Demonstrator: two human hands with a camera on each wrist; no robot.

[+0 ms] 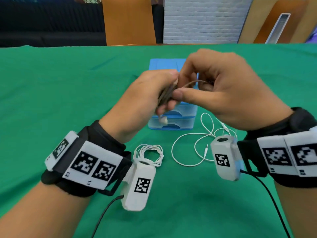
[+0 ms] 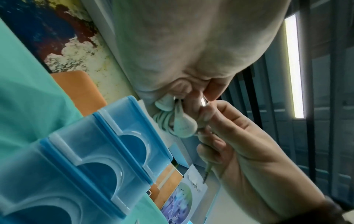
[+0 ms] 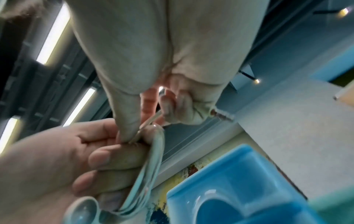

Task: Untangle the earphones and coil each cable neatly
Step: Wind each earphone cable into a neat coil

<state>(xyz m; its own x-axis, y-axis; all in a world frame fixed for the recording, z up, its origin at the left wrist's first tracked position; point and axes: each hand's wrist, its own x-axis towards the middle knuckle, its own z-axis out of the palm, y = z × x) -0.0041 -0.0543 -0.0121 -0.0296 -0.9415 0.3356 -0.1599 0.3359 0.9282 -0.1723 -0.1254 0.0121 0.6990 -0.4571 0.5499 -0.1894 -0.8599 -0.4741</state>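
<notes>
One coil (image 1: 148,155) lies finished near left; the left hand (image 1: 145,98) grips a half-wound bundle (image 1: 167,95), the right hand (image 1: 221,93) pinches its tail — a loose cable (image 1: 193,148) waits right.

the table cloth (image 1: 51,93) is plain green, the plastic drawer box (image 1: 173,121) is blue, both earphone cables (image 1: 192,148) are white.
</notes>
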